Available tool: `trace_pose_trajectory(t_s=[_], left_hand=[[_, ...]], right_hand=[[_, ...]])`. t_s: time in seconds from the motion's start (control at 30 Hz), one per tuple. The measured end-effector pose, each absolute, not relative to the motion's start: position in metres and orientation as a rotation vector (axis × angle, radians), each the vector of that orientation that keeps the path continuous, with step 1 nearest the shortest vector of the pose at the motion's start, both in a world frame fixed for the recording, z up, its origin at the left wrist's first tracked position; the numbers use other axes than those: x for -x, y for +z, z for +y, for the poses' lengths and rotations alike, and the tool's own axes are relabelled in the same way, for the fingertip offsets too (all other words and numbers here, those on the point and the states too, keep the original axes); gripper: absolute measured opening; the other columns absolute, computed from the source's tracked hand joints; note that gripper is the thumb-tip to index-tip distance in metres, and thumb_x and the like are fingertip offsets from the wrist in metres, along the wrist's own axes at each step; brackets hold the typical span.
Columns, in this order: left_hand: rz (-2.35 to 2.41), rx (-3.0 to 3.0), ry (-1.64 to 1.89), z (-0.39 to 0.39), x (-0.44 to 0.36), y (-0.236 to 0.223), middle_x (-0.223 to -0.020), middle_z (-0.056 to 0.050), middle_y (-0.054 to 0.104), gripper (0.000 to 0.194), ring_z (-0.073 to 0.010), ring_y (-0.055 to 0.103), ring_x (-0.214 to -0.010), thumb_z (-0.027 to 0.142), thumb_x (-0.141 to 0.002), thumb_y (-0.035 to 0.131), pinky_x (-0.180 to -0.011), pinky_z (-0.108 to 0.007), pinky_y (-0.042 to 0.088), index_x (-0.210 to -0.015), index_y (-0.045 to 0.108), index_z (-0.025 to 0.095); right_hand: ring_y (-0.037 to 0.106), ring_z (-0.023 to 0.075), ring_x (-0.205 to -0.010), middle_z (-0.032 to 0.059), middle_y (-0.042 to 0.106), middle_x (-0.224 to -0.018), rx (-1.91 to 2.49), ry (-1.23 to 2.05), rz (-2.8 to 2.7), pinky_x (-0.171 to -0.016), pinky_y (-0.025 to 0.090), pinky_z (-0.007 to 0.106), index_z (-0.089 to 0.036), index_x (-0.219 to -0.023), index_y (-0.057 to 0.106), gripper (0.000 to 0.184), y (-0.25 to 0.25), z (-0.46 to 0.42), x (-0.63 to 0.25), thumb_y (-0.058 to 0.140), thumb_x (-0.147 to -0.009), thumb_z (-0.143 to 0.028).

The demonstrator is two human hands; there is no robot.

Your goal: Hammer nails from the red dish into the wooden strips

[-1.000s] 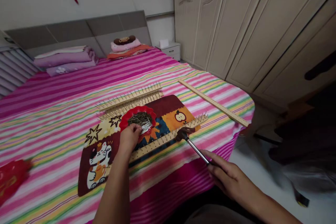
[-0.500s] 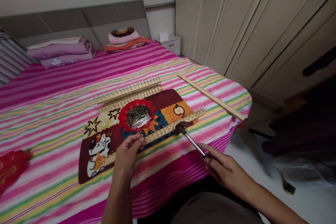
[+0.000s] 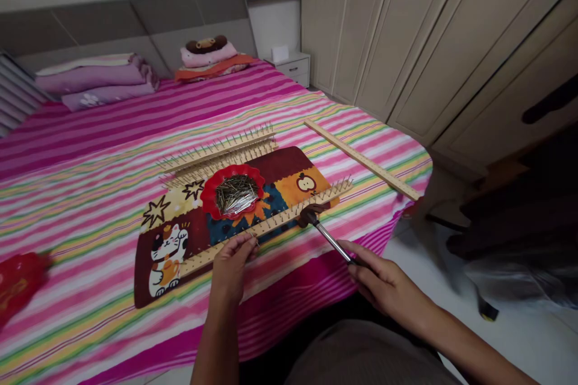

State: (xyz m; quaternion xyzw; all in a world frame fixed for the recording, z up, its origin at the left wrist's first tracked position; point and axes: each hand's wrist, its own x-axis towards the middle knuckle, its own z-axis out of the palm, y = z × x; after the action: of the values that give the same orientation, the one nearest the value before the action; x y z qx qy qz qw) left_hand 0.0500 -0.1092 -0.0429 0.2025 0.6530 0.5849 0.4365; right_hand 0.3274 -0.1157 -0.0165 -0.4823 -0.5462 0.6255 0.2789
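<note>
A long pale wooden strip studded with a row of upright nails [image 3: 271, 224] lies on a dark patchwork mat with a cartoon cat [image 3: 168, 252] near the edge of the striped pink bed [image 3: 90, 150], its long axis running from lower left to upper right. The left hand [image 3: 235, 258] sits at the strip's near edge around its middle, fingertips pinched together on what looks like a small nail, too fine to tell for sure. Just beyond the strip stands a red scalloped dish heaped with loose metal nails [image 3: 233, 195]. Further right, the right hand [image 3: 383, 286] is closed around the shaft of a small metal hammer [image 3: 323, 230], whose dark head rests against the strip, right of the left hand's fingertips.
</note>
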Motion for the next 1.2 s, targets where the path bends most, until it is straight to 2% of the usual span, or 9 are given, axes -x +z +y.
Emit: trace_pose_trajectory(t_s=[0.27,0.4,0.63,0.83,1.1,1.2], left_hand=[[1.680,-0.493,1.550,-0.107,-0.052,-0.050,-0.066,0.000,0.067,0.035,-0.0088,0.058,-0.057,0.034,-0.049,0.080,-0.058,-0.022,0.048,-0.075,0.069,0.014],[1.819,-0.572,1.608,-0.102,-0.061,-0.056,-0.069,0.000,0.068,0.029,-0.0118,0.062,-0.063,0.037,-0.058,0.074,-0.067,-0.026,0.051,-0.078,0.069,0.016],[2.041,-0.746,1.549,-0.095,-0.081,-0.065,-0.074,-0.001,0.069,0.029,-0.0149,0.064,-0.068,0.043,-0.070,0.064,-0.071,-0.029,0.050,-0.085,0.068,0.018],[2.091,-0.823,1.575,-0.092,-0.082,-0.072,-0.080,-0.002,0.070,0.031,-0.0155,0.064,-0.073,0.045,-0.074,0.060,-0.074,-0.029,0.050,-0.089,0.068,0.019],[2.146,-0.934,1.573,-0.094,-0.080,-0.082,-0.089,-0.005,0.070,0.029,-0.0176,0.064,-0.083,0.043,-0.076,0.057,-0.082,-0.031,0.048,-0.090,0.068,0.020],[2.190,-1.026,1.561,-0.094,-0.081,-0.082,-0.090,-0.005,0.070,0.024,-0.0181,0.063,-0.085,0.040,-0.078,0.056,-0.084,-0.032,0.047,-0.088,0.068,0.021]], right_hand=[[0.032,0.0092,-0.043,-0.0079,0.037,-0.051,1.330,1.618,-1.501,-0.039,0.023,0.021,-0.016,-0.133,0.054,0.051,-0.017,-0.116,-0.326,0.052,-0.086,-0.037],[0.033,0.0094,-0.044,-0.0076,0.037,-0.052,1.317,1.598,-1.537,-0.041,0.025,0.021,-0.015,-0.133,0.054,0.051,-0.017,-0.116,-0.326,0.051,-0.087,-0.035],[0.033,0.0098,-0.045,-0.0061,0.042,-0.054,1.348,1.593,-1.524,-0.041,0.027,0.021,-0.015,-0.135,0.053,0.054,-0.015,-0.118,-0.326,0.054,-0.086,-0.036],[0.037,0.0108,-0.046,-0.0071,0.040,-0.050,1.331,1.598,-1.511,-0.043,0.034,0.021,-0.018,-0.132,0.056,0.052,-0.015,-0.119,-0.326,0.057,-0.084,-0.037],[0.041,0.0113,-0.050,-0.0028,0.052,-0.060,1.317,1.606,-1.541,-0.046,0.035,0.021,-0.018,-0.133,0.056,0.050,-0.015,-0.120,-0.323,0.055,-0.086,-0.035],[0.039,0.0111,-0.049,-0.0042,0.048,-0.057,1.317,1.626,-1.554,-0.046,0.034,0.021,-0.016,-0.134,0.055,0.051,-0.012,-0.121,-0.321,0.054,-0.086,-0.034]])
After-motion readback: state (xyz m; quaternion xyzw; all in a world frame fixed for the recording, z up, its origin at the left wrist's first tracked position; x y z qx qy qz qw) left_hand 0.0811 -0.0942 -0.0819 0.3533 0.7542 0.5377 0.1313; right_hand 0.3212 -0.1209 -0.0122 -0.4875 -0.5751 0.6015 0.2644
